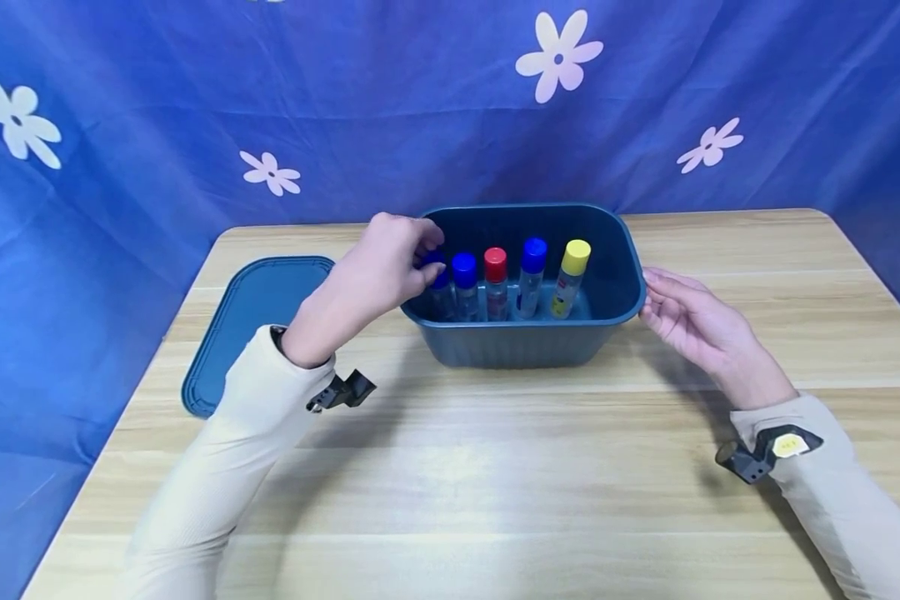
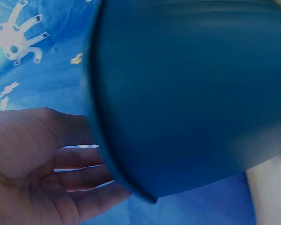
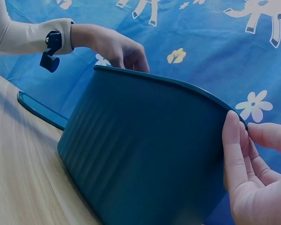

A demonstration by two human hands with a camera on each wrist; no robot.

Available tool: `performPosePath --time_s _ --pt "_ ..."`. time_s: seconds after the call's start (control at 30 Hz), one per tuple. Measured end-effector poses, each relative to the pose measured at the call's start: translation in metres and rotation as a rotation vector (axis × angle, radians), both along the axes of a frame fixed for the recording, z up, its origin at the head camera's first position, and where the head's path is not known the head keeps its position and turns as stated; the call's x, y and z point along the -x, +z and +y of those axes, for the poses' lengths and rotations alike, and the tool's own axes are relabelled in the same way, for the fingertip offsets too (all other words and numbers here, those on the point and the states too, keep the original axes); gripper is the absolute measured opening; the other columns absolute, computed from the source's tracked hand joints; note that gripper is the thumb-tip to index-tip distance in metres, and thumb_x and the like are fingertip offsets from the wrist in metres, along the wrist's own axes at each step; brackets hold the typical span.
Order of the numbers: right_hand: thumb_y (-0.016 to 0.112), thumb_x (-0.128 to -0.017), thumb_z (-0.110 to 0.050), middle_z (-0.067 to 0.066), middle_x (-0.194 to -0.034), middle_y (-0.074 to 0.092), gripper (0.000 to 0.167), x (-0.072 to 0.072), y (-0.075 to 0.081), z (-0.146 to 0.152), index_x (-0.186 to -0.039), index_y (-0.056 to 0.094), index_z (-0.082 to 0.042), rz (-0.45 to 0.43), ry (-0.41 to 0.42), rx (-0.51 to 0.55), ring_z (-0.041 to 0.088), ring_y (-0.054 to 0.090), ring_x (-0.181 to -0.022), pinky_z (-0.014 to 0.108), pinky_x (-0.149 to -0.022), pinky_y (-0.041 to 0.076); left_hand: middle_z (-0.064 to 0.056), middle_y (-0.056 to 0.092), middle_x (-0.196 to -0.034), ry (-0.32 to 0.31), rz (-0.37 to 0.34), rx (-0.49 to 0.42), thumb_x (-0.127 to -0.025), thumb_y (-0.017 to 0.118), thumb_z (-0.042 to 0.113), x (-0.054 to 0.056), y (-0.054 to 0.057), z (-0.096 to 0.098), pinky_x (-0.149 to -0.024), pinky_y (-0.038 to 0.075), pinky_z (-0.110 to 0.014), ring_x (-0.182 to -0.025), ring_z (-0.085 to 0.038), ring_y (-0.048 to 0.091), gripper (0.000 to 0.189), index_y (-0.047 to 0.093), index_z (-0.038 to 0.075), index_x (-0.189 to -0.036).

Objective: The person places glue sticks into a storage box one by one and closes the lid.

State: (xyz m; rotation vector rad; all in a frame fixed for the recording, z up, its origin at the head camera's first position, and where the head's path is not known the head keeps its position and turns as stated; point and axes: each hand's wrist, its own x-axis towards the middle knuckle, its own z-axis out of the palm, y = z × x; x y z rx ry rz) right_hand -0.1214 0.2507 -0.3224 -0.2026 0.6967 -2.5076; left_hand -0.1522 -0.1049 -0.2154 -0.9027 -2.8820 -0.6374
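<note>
A deep dark-blue plastic box (image 1: pixel 513 346) stands on the table. Several small clear bottles stand inside it in a row: two blue-capped ones toward the left, then a red-capped bottle (image 1: pixel 497 275), another blue-capped bottle (image 1: pixel 531 279) and a yellow-capped bottle (image 1: pixel 570 279). My left hand (image 1: pixel 393 258) reaches over the box's left rim, its thumb and fingers around the cap of the leftmost blue-capped bottle (image 1: pixel 441 296). In the left wrist view the box wall hides those fingertips. At the box's right end, my right hand (image 3: pixel 257 173) pinches the rim between thumb and fingers.
Left of the box, a flat blue lid (image 1: pixel 258 304) lies on the table, partly covered by my left arm. The wooden table (image 1: pixel 495 467) meets a blue curtain (image 1: pixel 390 100) with white flowers directly behind the box.
</note>
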Motion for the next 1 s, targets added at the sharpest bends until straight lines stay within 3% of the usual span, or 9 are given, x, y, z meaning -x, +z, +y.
performPosePath --time_s 0.23,0.43,0.53,0.6,0.7,0.83,1.0 --pt "0.036 -0.104 -0.001 0.019 -0.094 0.067 0.028 0.001 0.0 -0.001 -0.107 0.061 0.01 -0.012 0.017 0.002 0.023 0.067 -0.083 0.026 -0.075 0.057 -0.018 0.071 -0.089 0.091 0.044 -0.158 -0.087 0.066 0.002 -0.01 0.007 -0.021 -0.074 0.058 -0.039 -0.078 -0.026 0.069 0.012 0.069 -0.006 -0.095" --pt "0.036 -0.103 0.0 0.02 -0.094 0.067 0.027 -0.001 -0.001 0.0 -0.106 0.061 0.01 -0.032 0.007 0.016 0.024 0.067 -0.083 0.027 -0.075 0.057 -0.013 0.072 -0.087 0.193 0.07 -0.149 -0.09 0.064 0.008 -0.012 0.0 -0.054 -0.073 0.057 -0.039 -0.078 -0.024 0.068 0.012 0.072 0.0 -0.094" --pt "0.037 -0.103 0.0 0.02 -0.094 0.067 0.027 -0.002 -0.001 0.001 -0.106 0.061 0.01 -0.041 -0.002 0.02 0.024 0.067 -0.083 0.027 -0.074 0.057 -0.013 0.072 -0.093 0.275 -0.005 -0.126 -0.092 0.063 0.015 -0.013 -0.006 -0.077 -0.076 0.055 -0.041 -0.084 -0.026 0.068 0.017 0.072 0.002 -0.099" --pt "0.037 -0.103 0.0 0.02 -0.093 0.067 0.027 -0.002 0.0 0.002 -0.106 0.061 0.01 -0.047 -0.007 0.023 0.024 0.067 -0.083 0.027 -0.074 0.057 -0.015 0.071 -0.099 0.332 -0.096 -0.114 -0.093 0.063 0.02 -0.013 -0.009 -0.092 -0.077 0.053 -0.04 -0.089 -0.028 0.068 0.023 0.071 0.003 -0.105" --pt "0.036 -0.103 0.0 0.021 -0.094 0.067 0.027 -0.003 0.0 0.003 -0.107 0.061 0.01 -0.052 -0.006 0.029 0.024 0.067 -0.083 0.027 -0.074 0.058 -0.013 0.071 -0.102 0.415 -0.177 -0.072 -0.094 0.062 0.031 -0.015 -0.013 -0.117 -0.075 0.051 -0.033 -0.089 -0.021 0.068 0.03 0.07 0.007 -0.11" --pt "0.036 -0.103 0.0 0.02 -0.094 0.067 0.027 -0.003 0.0 0.002 -0.107 0.061 0.01 -0.044 0.002 0.027 0.024 0.067 -0.084 0.027 -0.075 0.057 -0.011 0.073 -0.097 0.489 -0.194 -0.017 -0.094 0.06 0.039 -0.017 -0.022 -0.15 -0.073 0.047 -0.033 -0.084 -0.017 0.068 0.036 0.07 0.009 -0.11" --pt "0.037 -0.103 0.0 0.02 -0.094 0.067 0.026 -0.001 -0.001 0.0 -0.107 0.06 0.01 -0.025 0.004 0.023 0.023 0.067 -0.083 0.026 -0.075 0.057 -0.02 0.07 -0.102 0.541 -0.217 0.033 -0.096 0.058 0.038 -0.023 -0.039 -0.182 -0.077 0.048 -0.049 -0.097 -0.037 0.063 0.041 0.067 0.002 -0.113"
